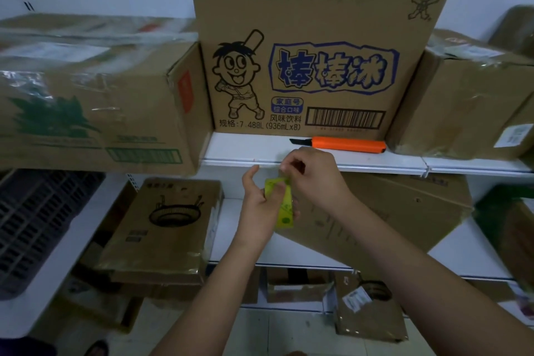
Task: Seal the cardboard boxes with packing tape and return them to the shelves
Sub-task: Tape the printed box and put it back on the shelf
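A tall cardboard box printed with a cartoon boy and blue lettering stands upright on the upper white shelf. In front of that shelf's edge my left hand grips a yellow-green tape roll, thumb raised. My right hand pinches at the roll's top edge with curled fingers; the tape end itself is too small to make out. An orange utility knife lies on the shelf just above my hands, its black tip pointing left.
Taped cardboard boxes flank the tall one: a wide box on the left, another on the right. The lower shelf holds a box with a basket print and a tilted box. More boxes lie on the floor. A dark crate sits far left.
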The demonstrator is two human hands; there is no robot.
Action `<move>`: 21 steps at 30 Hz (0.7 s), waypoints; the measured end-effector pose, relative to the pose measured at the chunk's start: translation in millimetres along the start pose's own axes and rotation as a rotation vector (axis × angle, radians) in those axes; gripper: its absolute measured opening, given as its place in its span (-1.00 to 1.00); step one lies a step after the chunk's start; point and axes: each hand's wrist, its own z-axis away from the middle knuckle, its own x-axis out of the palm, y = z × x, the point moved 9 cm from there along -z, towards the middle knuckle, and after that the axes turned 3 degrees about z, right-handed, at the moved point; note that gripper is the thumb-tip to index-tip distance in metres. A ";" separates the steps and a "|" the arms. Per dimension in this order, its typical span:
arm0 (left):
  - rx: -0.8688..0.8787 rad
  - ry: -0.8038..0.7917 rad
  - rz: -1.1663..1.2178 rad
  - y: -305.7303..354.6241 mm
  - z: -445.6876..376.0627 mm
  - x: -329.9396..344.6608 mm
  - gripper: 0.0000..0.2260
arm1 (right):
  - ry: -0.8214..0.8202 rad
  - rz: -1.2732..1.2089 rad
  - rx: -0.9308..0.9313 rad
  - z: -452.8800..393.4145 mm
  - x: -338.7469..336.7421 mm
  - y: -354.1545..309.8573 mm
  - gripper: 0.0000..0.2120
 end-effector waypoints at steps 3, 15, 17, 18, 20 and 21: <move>0.008 0.077 -0.168 -0.6 -4.2 -6.4 -0.51 | 0.039 0.055 -0.050 -3.9 0.0 -6.8 -0.94; -0.077 0.069 -0.110 -2.6 -19.4 -7.8 -0.71 | 0.078 0.074 -0.076 -20.3 10.8 -4.3 -0.91; -0.099 0.047 -0.103 -3.9 -23.2 -5.8 -0.70 | 0.077 0.078 -0.067 -22.9 12.7 -1.8 -0.91; -0.125 0.051 -0.088 -5.5 -25.3 -6.2 -0.73 | 0.082 0.060 -0.053 -24.5 11.8 -0.2 -0.92; -0.164 0.063 -0.063 -4.4 -26.7 -6.1 -0.72 | 0.074 0.007 -0.006 -28.2 9.5 4.8 -0.95; -0.163 0.066 -0.098 -4.9 -30.6 -6.4 -0.68 | 0.061 0.005 0.011 -30.1 9.5 6.4 -0.87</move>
